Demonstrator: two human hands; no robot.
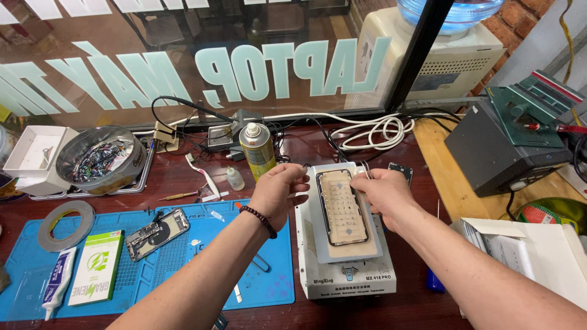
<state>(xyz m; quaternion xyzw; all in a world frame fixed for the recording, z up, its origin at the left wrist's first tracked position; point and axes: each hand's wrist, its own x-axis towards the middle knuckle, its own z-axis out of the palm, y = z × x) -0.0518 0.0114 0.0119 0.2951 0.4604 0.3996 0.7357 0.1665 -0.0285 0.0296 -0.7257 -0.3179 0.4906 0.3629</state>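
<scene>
Dark red bench (367,143) under a glass shopfront, crowded with repair gear. At centre, a white heating station (345,278) carrying a phone screen (341,208) laid flat, face up. Left hand (278,192) curled nearly closed at the screen's far left corner, fingertips pinched together; right hand (385,192) likewise pinched at the far right corner, with something thin, perhaps a wire or film edge, stretched between the two hands across the screen's far end, too fine to make out. Just beyond the left hand, a yellow spray can (257,150) standing upright. To the left, a blue work mat (269,269) bearing an opened phone body (157,233), a green and white packet (96,267) and a white tube (58,282), with a tape roll (66,224) at its far left corner. Far left, a metal bowl (101,159) of small parts. On the right, a dark grey box unit (498,156), and an open carton (532,250) cut off by the frame edge.
</scene>
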